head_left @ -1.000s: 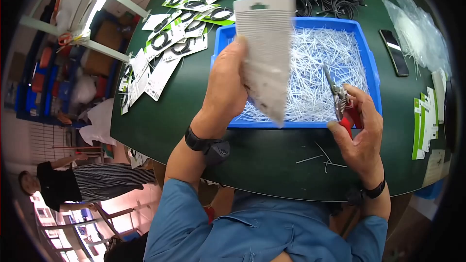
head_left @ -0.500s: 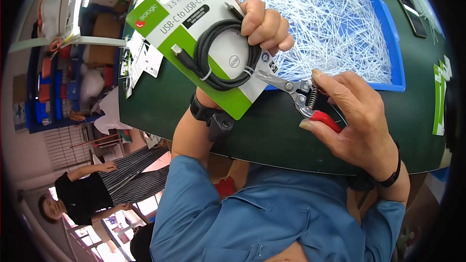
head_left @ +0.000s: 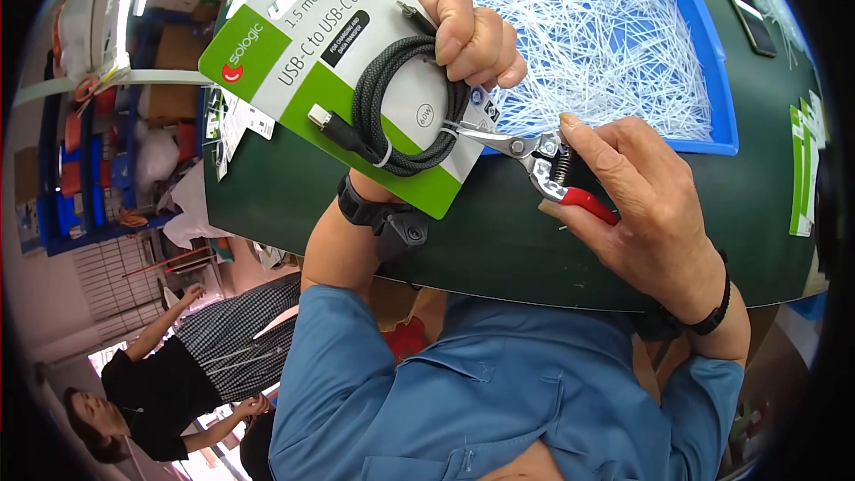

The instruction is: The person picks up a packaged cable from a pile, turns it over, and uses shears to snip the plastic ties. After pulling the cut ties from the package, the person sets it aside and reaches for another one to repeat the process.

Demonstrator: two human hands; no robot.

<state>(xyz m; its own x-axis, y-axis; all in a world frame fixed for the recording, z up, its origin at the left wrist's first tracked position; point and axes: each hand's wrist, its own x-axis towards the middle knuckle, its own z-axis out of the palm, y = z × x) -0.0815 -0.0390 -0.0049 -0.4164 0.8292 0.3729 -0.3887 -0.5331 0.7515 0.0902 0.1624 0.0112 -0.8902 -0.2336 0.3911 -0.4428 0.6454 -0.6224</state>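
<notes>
My left hand [head_left: 476,40] is closed on the edge of a green and white cardboard card [head_left: 316,67]. Fastened to the card is a coiled black braided cable [head_left: 367,93], one of its metal plugs pointing out to the left. White ties bind the coil at its lower left and lower right. In my right hand [head_left: 646,191] I grip small pruning shears [head_left: 530,160] with a red handle and a coil spring. The tips of their blades meet the coil's lower-right tie; whether the tie lies between them is too small to tell.
A blue tray [head_left: 726,80] full of thin white strips [head_left: 579,36] stands behind my hands on the dark green table [head_left: 499,258]. A phone [head_left: 744,9] lies at the far right, above some green and white cards [head_left: 802,169]. More cards [head_left: 236,129] lie left. Another person [head_left: 165,392] stands at left.
The shears have moved left, and their blade tips have come to the tie, closer together than before. My left hand and the card have shifted slightly left in view.
</notes>
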